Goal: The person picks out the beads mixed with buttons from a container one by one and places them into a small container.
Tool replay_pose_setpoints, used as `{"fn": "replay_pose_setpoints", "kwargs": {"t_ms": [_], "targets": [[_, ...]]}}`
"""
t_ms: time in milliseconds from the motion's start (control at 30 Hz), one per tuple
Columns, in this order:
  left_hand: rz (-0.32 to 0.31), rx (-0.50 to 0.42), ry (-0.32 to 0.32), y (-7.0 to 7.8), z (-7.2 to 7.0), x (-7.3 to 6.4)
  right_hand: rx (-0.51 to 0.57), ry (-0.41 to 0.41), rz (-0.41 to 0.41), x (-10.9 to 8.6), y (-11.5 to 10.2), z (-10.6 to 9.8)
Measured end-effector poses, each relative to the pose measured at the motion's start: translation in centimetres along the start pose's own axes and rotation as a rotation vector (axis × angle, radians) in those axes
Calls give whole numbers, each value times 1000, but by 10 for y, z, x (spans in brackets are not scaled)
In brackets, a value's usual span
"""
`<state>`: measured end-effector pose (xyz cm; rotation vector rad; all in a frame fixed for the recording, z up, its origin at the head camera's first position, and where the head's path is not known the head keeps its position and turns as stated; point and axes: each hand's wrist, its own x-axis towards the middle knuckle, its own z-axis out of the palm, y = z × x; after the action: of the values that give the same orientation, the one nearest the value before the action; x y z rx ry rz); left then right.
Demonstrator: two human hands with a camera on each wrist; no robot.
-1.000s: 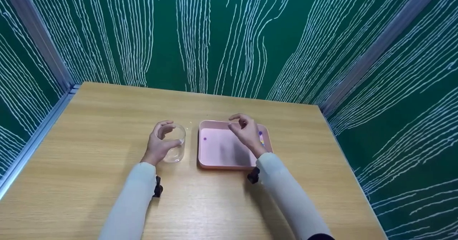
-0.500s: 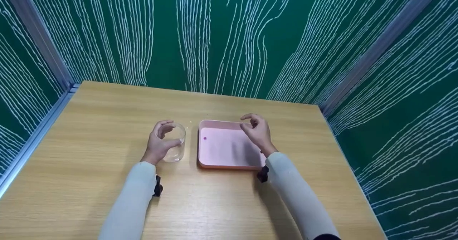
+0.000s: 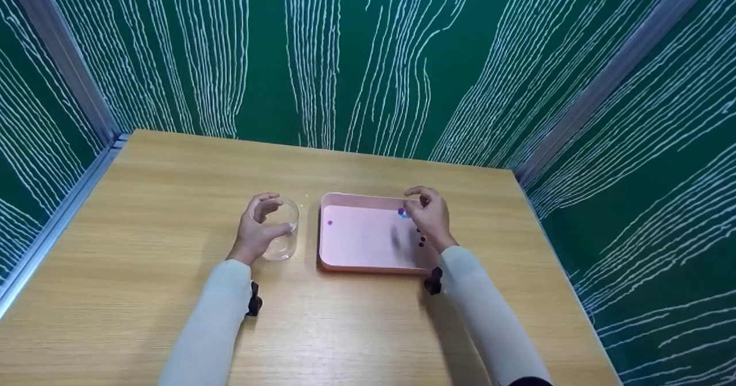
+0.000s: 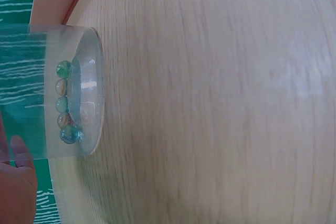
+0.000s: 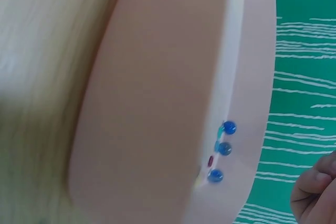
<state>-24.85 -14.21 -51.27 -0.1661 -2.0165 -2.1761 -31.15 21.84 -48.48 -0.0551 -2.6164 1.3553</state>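
The right hand is above the right part of the pink tray; thumb and forefinger are bent with a narrow gap between them, nothing visible in it, the other fingers not fully checkable. Governing relation: the nearest marbles, a close pair in the tray, lie at 7 o'clock from its fingertips, just beside them in the head view; dark marbles lie towards 5 to 6 o'clock. Of the 2 hands, the right is nearer. Being round, the marbles offer no long axis. The right wrist view shows 3 glossy blue marbles in a loose row. 1 purple piece lies near the tray's 9 o'clock wall. The left hand grips a clear upright glass at 9 o'clock from the tray; at least 5 green and brownish marbles rest inside, near its base.
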Motion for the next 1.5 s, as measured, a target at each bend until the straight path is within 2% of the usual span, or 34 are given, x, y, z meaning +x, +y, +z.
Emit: {"fn": "replay_pose_setpoints", "kwargs": {"t_ms": [200, 400, 533, 1033, 1200, 1433, 1500], "targets": [[2, 5, 0, -2, 0, 0, -16, 7, 90, 1, 13, -3], [4, -18, -17, -3, 0, 0, -60, 65, 80, 2, 24, -8], [6, -17, -6, -4, 1, 0, -111, 90, 87, 3, 30, -9], [13, -9, -3, -4, 1, 1, -260, 60, 222, 9, 49, 1], [13, -9, 5, -3, 0, 1, -302, 50, 214, 11, 50, 4], [4, -22, -14, -3, -1, 1, -427, 76, 116, 11, 52, 5], [15, -12, -12, -3, -1, 2, -440, 67, 129, 12, 52, 6]]}}
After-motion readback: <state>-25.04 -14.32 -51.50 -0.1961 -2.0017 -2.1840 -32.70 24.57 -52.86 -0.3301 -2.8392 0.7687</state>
